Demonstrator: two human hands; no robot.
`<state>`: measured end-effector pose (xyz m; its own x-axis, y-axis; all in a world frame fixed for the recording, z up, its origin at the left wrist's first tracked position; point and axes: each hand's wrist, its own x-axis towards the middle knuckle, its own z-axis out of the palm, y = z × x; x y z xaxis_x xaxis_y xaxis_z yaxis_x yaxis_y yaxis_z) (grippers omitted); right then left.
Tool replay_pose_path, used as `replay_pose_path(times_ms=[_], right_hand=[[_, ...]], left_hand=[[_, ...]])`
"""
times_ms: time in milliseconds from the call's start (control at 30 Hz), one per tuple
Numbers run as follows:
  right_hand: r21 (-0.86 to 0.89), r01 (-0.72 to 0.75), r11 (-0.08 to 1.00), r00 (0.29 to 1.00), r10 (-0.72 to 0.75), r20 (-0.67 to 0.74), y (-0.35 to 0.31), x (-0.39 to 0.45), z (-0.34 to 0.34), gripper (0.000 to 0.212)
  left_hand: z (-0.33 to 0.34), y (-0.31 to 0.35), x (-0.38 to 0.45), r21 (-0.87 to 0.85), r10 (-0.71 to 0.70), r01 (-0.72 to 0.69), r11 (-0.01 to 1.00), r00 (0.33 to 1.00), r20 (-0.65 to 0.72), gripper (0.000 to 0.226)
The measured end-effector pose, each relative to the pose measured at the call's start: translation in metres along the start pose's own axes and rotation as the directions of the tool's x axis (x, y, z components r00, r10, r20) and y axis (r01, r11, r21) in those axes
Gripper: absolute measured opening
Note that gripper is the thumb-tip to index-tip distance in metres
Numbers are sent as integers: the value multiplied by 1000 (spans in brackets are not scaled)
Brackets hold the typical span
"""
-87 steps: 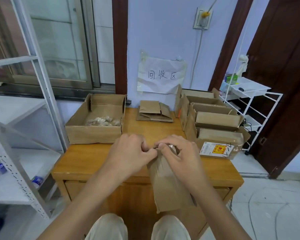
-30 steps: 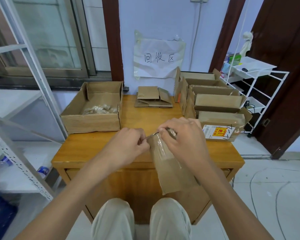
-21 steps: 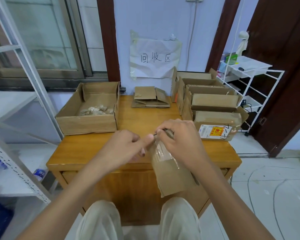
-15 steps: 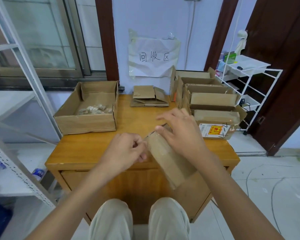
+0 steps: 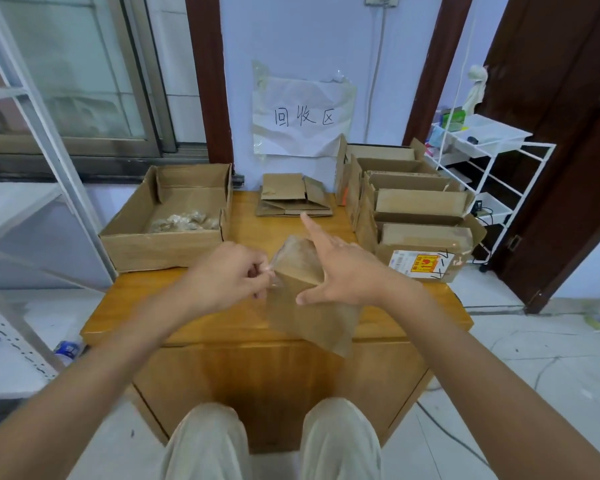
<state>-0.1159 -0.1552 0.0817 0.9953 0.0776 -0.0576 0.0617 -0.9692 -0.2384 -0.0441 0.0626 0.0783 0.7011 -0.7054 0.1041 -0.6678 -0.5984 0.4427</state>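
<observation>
Brown flattened carton [image 5: 312,317] hangs tilted over the near edge of the wooden table [image 5: 174,306], between both hands. Peeling looks underway: left hand [image 5: 222,275] pinches a clear tape strip [image 5: 272,271] at the carton's left edge, while right hand [image 5: 347,275] lies spread, fingers straight, flat on the carton to brace it against that pull, gripping nothing.

Hand-lettered in blk marker on white paper sheet [image 5: 303,133] taped to wall: "回收区". On nearest carton [image 5: 426,237], R side: yellow/red sticker [image 5: 424,264] w/ print too small to read; blk scrawl beside it, illeg.
</observation>
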Motion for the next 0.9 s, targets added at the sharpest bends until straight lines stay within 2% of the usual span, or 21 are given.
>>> replay_pose_path(times_ms=[33, 67, 133, 167, 233, 267, 300, 367, 433, 500, 667, 767, 833, 900], right_hand=[[19, 2, 1000, 999, -3, 37, 1, 2, -3, 139], [35, 3, 999, 998, -5, 69, 1, 4, -5, 138], [44, 17, 999, 994, -21, 108, -2, 10, -7, 137], [37, 26, 999, 993, -30, 113, -3, 14, -7, 138], [31, 32, 999, 994, -35, 101, -2, 20, -3, 138], [30, 33, 999, 995, -36, 96, -2, 21, -1, 138], [26, 37, 999, 995, -39, 90, -1, 22, 1, 138], [12, 48, 999, 996, -48, 72, 0, 21, 2, 138], [0, 55, 998, 997, -55, 57, 0, 19, 1, 139], [0, 55, 998, 997, -55, 49, 0, 18, 1, 139], [-1, 53, 999, 998, -53, 40, -1, 13, 3, 140], [8, 52, 999, 998, -53, 33, -4, 9, 4, 138], [27, 30, 999, 999, -30, 16, -5, 7, 3, 136], [50, -34, 998, 999, 33, 5, -7, 8, 3, 133]], left_hand=[[-14, -5, 3, 82, 45, -53, 995, 994, 99, 27], [-27, -10, 6, 83, 69, -85, 993, 981, 184, 27], [-41, -14, 6, -1, 72, -75, 997, 956, 286, 31], [-42, -14, 4, -62, 63, -47, 997, 954, 292, 37], [-31, -14, -1, -169, 2, 30, 985, 983, 184, 60], [-21, -14, -4, -158, -36, 51, 986, 995, 94, 68], [-10, -14, -6, -83, -53, 53, 995, 999, -1, 67], [10, -17, -6, 139, -58, 84, 987, 982, -182, 52], [21, -18, -6, 185, -37, 97, 978, 952, -305, 41], [21, -20, -10, 166, -12, 69, 984, 947, -322, 39], [-12, -35, -11, 214, 70, -44, 976, 991, -115, 39], [-22, -47, -10, 133, 53, -44, 990, 997, -62, 39], [-15, -46, -14, 70, 25, -15, 997, 990, -142, 46], [-3, -39, -20, 12, 5, 0, 1000, 916, -402, 51]])
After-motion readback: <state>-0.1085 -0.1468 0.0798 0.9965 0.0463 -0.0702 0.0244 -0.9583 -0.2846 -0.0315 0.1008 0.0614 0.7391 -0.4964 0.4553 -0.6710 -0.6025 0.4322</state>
